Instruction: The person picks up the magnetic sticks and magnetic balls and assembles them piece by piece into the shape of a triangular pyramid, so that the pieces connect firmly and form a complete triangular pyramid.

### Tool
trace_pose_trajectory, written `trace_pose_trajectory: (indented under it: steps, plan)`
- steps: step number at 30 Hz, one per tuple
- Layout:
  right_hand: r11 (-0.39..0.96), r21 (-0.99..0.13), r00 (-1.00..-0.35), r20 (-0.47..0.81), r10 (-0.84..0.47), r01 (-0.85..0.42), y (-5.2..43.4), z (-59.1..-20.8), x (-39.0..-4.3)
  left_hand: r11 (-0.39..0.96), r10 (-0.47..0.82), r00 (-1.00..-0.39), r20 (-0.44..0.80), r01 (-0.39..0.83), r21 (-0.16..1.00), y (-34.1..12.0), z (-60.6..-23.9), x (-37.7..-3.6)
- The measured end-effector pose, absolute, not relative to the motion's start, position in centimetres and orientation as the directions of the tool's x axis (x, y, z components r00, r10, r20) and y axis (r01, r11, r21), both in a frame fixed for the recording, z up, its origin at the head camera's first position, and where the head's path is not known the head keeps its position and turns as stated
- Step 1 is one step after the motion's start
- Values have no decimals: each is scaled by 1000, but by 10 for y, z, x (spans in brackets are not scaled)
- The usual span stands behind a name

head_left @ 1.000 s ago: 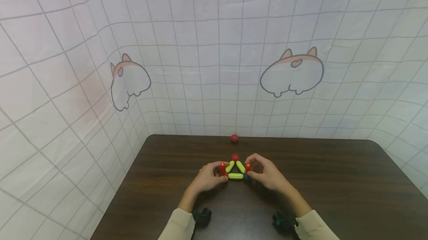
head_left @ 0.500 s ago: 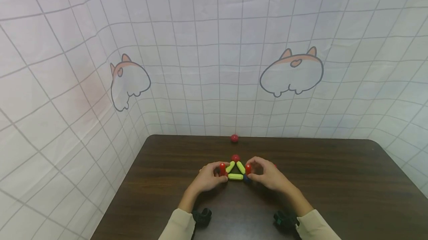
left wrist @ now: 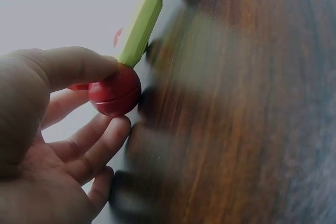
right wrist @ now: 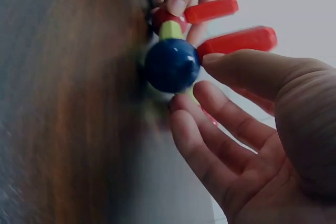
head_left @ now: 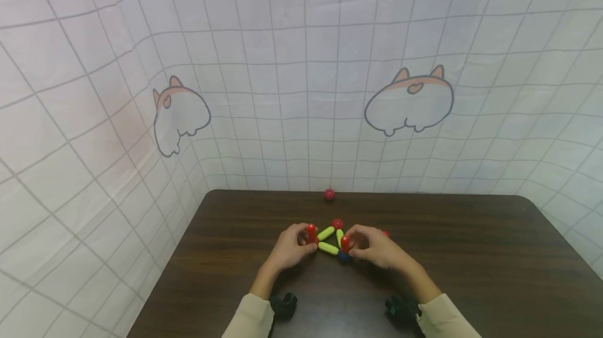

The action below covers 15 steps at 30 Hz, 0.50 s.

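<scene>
Three yellow-green rods, the nearest one [head_left: 328, 248] lying crosswise, form a triangle on the table with balls at its corners. My left hand [head_left: 288, 248] pinches the red ball [left wrist: 115, 93] at the left corner, thumb on top and fingertips beneath. At the right corner, my right hand [head_left: 377, 246] holds the blue ball [right wrist: 172, 65] between thumb and fingers, the thumb tip at the base of a red rod [right wrist: 241, 40]. Another red rod [head_left: 311, 232] stands up from the left ball. A red ball [head_left: 337, 224] marks the far corner.
A loose red ball [head_left: 329, 194] lies by the back edge of the dark wooden table [head_left: 471, 254]. Just behind the right hand, a small red piece [head_left: 386, 233] peeks out. A white grid-patterned cloth [head_left: 301, 92] hangs behind the table.
The triangle has turned a little clockwise: its left corner moved away from me, its right corner came nearer, and the far red ball shifted right. Both hands keep their hold.
</scene>
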State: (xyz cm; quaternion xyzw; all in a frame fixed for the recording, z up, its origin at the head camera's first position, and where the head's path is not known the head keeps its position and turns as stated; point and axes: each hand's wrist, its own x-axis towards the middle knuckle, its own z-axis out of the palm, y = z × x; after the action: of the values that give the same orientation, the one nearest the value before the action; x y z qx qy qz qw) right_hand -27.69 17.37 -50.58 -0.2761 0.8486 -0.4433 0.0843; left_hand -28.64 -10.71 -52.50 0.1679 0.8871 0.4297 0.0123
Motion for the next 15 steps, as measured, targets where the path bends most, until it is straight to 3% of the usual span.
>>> trace_pose_trajectory:
  steps: [3, 9, 15]
  plan:
    - [460, -802, -848, 105, -519, -380, 181, -504, -279, 578, 282, -951, 129, 276, 768, -107, -525, -287]
    - [556, -779, -935, 108, -337, -290, 208, -499, -285, 591, 249, -959, 138, 264, 763, -107, -527, -288]
    - [657, -714, -963, 93, -252, -241, 233, -499, -290, 596, 247, -957, 152, 274, 755, -107, -527, -288]
